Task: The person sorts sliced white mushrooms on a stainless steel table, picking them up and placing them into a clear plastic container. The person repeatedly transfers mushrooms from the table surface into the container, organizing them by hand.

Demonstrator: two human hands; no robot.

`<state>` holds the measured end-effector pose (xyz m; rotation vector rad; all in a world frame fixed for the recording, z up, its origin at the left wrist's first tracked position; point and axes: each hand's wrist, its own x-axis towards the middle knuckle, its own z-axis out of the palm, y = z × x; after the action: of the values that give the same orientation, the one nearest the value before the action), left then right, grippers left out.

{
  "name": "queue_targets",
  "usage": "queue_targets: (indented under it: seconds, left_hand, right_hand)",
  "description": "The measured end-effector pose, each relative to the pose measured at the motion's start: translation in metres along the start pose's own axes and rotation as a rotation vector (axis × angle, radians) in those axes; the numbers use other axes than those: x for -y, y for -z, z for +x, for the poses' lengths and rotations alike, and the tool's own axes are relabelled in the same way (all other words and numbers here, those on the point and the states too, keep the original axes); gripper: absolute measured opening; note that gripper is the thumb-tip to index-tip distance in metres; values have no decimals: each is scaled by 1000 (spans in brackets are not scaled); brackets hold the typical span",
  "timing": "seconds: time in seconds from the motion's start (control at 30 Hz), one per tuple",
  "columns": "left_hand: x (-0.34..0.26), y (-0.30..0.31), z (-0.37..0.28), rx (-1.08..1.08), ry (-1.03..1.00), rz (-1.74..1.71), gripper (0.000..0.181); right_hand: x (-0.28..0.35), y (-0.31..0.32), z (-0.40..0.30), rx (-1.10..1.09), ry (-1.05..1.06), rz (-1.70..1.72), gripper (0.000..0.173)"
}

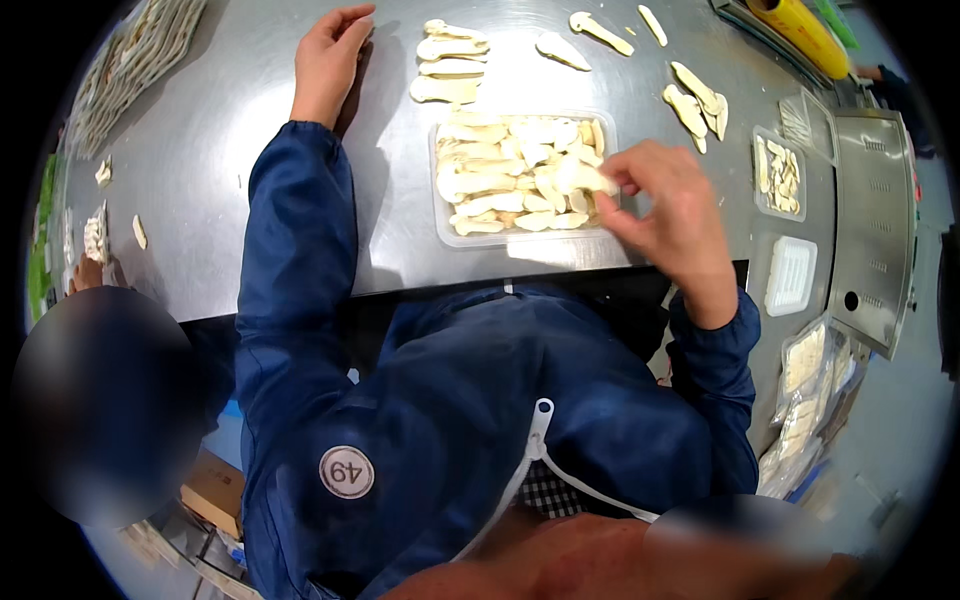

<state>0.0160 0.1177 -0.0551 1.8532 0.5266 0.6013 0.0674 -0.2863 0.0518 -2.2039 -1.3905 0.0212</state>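
Observation:
My right hand point(664, 214) pinches a pale mushroom slice point(581, 177) between thumb and fingers at the right side of a clear plastic tray point(487, 238). Many cream-coloured slices, which look like king oyster mushroom, lie in rows inside this tray. My left hand point(330, 66) rests on the steel table beyond the tray's left side, its fingers curled together and nothing visible in them. To its right, several mushroom slices point(450, 67) are laid one behind another just past the tray's far rim.
Loose slices point(697, 105) lie at the back right. A smaller tray of pieces point(778, 172), a white ribbed tray point(792, 275) and bagged slices point(802, 360) line the right side. Stacked trays point(135, 71) stand far left. A co-worker's hand point(87, 275) touches mushrooms at left.

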Motion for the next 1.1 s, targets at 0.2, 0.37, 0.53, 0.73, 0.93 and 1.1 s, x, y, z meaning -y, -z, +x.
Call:
queue_targets:
  seconds: [0.2, 0.37, 0.53, 0.73, 0.93, 1.1]
  left_hand:
    - [-21, -15, -13, -64, 119, -174, 26]
    - [-23, -16, -14, -94, 113, -116, 27]
    - [-22, -17, -16, -78, 114, -162, 26]
    - [-35, -17, -18, -76, 140, -150, 26]
    - [-33, -15, -19, -67, 145, -144, 27]
    - [-28, -15, -16, -53, 143, -155, 27]
  right_hand:
    - [37, -32, 32, 66, 226, 48, 23]
    - [45, -44, 39, 96, 247, 38, 27]
    - [47, -47, 42, 119, 240, 36, 26]
    - [48, -51, 42, 114, 231, 35, 21]
    - [49, -52, 40, 118, 211, 45, 18]
    - [47, -55, 39, 103, 211, 42, 17]
